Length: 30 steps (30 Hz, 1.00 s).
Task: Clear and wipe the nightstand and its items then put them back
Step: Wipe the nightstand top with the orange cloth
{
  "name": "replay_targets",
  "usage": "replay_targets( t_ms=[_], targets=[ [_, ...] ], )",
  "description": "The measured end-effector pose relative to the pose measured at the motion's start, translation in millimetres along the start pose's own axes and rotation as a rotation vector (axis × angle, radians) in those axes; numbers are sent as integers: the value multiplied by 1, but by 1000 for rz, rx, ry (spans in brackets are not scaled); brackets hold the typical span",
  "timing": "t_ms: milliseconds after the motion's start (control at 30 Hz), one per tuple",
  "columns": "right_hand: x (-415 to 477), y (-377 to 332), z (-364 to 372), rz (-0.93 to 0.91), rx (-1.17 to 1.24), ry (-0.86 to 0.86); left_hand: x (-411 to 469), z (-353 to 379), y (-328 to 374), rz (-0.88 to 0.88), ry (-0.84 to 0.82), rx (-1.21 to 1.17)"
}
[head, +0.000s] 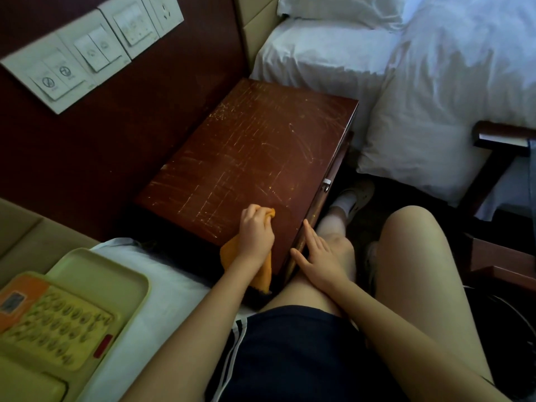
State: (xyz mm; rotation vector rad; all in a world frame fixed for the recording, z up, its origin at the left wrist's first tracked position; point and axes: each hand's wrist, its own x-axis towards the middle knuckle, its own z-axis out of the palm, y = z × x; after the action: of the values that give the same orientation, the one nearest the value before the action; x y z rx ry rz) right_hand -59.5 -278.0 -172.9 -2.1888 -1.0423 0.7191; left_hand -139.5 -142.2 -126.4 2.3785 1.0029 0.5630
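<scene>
Fingers [251,212] of the left hand [256,233] curl round an orange cloth [232,253] on the scratched nightstand [246,146]. The right hand [316,256] lies flat, fingers spread, on its front edge. A white bed [333,59] stands beside it. Labels on the wall switches [66,68] are too blurred to read.

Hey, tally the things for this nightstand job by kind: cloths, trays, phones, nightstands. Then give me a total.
Cloths: 1, the orange cloth, gripped by the left hand.
Trays: 1, the pale tray.
Phones: 1, the telephone lying on that tray.
Nightstands: 1, the nightstand.
Total: 4.
</scene>
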Motion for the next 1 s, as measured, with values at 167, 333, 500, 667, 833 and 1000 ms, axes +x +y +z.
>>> replay_targets(
  t_ms=[167,333,500,667,833,1000],
  targets=[
    [0,-1,-1,10,-16,-10,13,18,26,-14,-14,-27],
    [1,0,-1,-3,-14,-9,-14,16,27,156,-141,-39],
    [0,-1,-2,-2,24,-21,-39,-5,4,184,-127,-24],
    [1,0,-1,14,12,-36,-10,-3,4,-6,-22,-34],
    [0,-1,0,8,-14,-9,3,14,25,19,-20,-29],
    [0,-1,-1,-17,-43,14,-15,13,27,173,-138,-48]
  ],
)
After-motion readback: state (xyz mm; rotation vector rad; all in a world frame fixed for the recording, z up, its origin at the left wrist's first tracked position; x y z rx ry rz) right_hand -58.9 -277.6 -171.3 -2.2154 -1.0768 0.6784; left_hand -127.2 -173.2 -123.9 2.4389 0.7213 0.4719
